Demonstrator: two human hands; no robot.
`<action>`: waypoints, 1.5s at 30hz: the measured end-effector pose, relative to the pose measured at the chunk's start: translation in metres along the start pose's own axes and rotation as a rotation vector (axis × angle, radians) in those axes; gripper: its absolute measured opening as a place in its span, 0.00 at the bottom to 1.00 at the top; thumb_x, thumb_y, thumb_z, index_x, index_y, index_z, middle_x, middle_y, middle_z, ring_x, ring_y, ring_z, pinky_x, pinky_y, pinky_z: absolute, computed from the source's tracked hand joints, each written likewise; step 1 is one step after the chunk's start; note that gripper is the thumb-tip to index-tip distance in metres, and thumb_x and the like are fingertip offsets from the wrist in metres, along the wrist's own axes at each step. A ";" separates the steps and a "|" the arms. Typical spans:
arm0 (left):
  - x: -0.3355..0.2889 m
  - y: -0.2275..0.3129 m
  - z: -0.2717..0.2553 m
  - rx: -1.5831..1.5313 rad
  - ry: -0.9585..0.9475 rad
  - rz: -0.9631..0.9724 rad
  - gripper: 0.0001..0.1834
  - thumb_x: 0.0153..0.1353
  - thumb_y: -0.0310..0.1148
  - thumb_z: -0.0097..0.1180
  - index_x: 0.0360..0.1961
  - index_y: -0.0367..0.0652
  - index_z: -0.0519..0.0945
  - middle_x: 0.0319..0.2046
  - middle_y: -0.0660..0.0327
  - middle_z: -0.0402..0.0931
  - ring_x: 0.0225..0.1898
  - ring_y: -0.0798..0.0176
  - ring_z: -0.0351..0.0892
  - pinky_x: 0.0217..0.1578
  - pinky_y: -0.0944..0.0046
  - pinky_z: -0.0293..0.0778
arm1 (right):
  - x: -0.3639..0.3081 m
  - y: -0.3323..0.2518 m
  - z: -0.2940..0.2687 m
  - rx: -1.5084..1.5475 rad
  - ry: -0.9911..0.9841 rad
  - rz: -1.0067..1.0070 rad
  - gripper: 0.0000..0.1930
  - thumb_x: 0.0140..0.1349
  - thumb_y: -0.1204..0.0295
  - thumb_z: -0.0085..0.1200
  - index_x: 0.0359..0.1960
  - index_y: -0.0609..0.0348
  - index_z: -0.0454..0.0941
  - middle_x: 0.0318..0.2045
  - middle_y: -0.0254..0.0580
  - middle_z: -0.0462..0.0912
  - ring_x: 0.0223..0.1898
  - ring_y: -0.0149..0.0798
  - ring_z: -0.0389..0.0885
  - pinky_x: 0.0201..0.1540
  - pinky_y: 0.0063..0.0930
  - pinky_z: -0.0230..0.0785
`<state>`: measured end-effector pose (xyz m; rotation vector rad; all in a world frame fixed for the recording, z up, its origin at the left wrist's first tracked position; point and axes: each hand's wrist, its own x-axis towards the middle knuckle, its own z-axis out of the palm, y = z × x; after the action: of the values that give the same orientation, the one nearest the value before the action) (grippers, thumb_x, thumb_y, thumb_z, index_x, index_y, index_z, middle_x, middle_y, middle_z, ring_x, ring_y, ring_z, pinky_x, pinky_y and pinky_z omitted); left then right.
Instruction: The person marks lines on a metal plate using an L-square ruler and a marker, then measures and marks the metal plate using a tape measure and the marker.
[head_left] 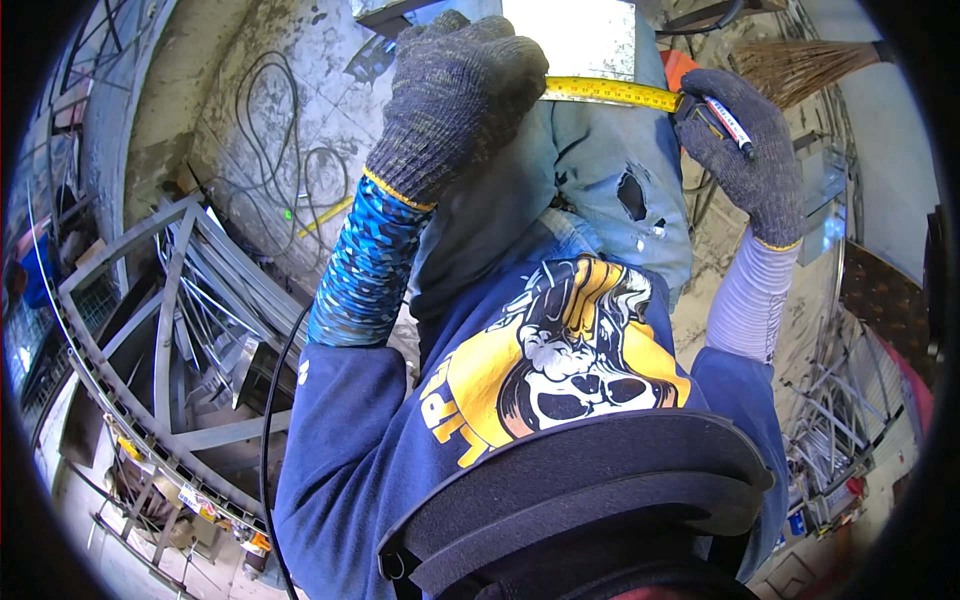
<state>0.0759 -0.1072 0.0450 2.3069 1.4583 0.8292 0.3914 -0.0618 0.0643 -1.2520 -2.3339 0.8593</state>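
A yellow tape measure [612,92] stretches between my hands, its blade lying along the near edge of a bright, flat metal plate [575,40]. My left hand [468,95], in a dark grey knitted glove, is closed at the blade's left end; its fingertips are partly hidden. The tape's dark case sits in my right hand [745,135], gloved the same way. That hand also holds a white marker [728,122] with a dark tip, slanting across the fingers. Below the tape are my worn blue jeans [625,190], torn at the knee.
Grey metal bars and a curved frame [165,330] are piled at the left. A black cable [290,120] loops on the stained floor. A straw broom [810,70] lies at the upper right. More metal pieces [825,430] sit at the lower right.
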 end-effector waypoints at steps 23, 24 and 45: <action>-0.001 -0.003 0.002 0.019 -0.050 -0.012 0.05 0.54 0.30 0.63 0.33 0.50 0.85 0.33 0.58 0.81 0.36 0.48 0.78 0.42 0.50 0.71 | 0.005 0.014 -0.003 0.077 -0.071 -0.008 0.23 0.55 0.63 0.71 0.52 0.56 0.84 0.44 0.45 0.87 0.45 0.42 0.86 0.51 0.35 0.76; -0.001 -0.003 0.002 0.020 -0.048 -0.011 0.05 0.54 0.30 0.63 0.33 0.50 0.85 0.33 0.58 0.81 0.36 0.48 0.78 0.42 0.50 0.71 | 0.004 0.022 0.002 0.153 -0.072 0.008 0.23 0.55 0.64 0.72 0.53 0.56 0.84 0.45 0.44 0.87 0.45 0.40 0.86 0.51 0.34 0.77; 0.005 0.004 -0.005 -0.030 -0.053 0.015 0.07 0.53 0.27 0.63 0.34 0.50 0.85 0.35 0.59 0.82 0.38 0.48 0.79 0.43 0.52 0.73 | 0.001 0.021 0.013 0.108 0.143 -0.009 0.17 0.63 0.69 0.66 0.52 0.60 0.84 0.45 0.45 0.88 0.46 0.41 0.87 0.51 0.35 0.77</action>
<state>0.0776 -0.1047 0.0527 2.3026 1.3980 0.7826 0.3971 -0.0562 0.0409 -1.2161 -2.1510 0.8515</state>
